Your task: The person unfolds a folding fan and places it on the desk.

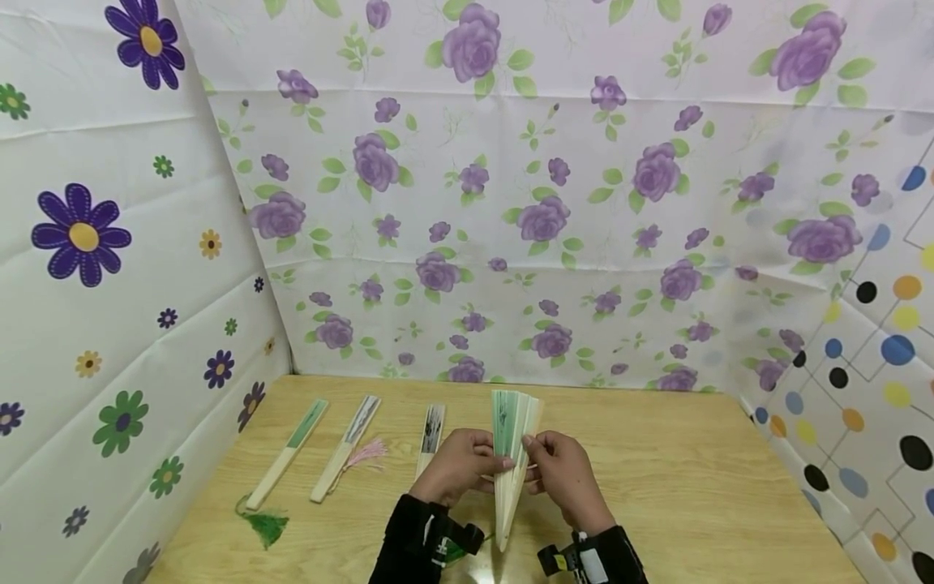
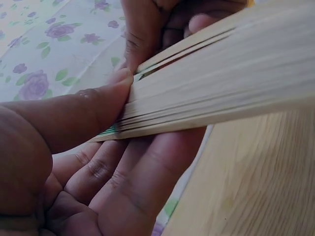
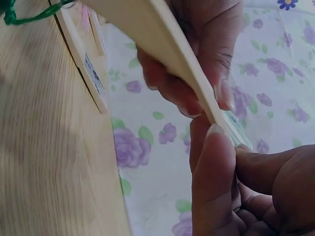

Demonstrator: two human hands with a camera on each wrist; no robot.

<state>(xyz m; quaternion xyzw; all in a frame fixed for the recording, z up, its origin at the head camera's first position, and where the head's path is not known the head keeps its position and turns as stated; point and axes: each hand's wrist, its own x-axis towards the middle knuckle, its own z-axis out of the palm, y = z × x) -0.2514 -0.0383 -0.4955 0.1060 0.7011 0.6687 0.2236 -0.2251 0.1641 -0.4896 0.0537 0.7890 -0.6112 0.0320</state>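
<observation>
A partly spread folding fan (image 1: 515, 430) with pale wooden ribs and green printed leaf stands upright between both hands, above the table. My left hand (image 1: 461, 464) pinches its left side, thumb across the ribs and fingers behind, as the left wrist view shows. On the other side my right hand (image 1: 567, 477) pinches the fan's right edge between thumb and fingers. The ribs (image 2: 211, 83) lie close together in the left wrist view. A green tassel cord (image 3: 37, 17) hangs near the fan's narrow end in the right wrist view.
Left on the wooden table (image 1: 679, 478) lie a folded green fan (image 1: 288, 454) with a green tassel (image 1: 268, 527), a folded grey-printed fan (image 1: 346, 450) with a pink tassel (image 1: 367, 454), and a dark-printed fan (image 1: 432, 430), partly behind the left hand. Flowered cloth (image 1: 438, 203) walls the back.
</observation>
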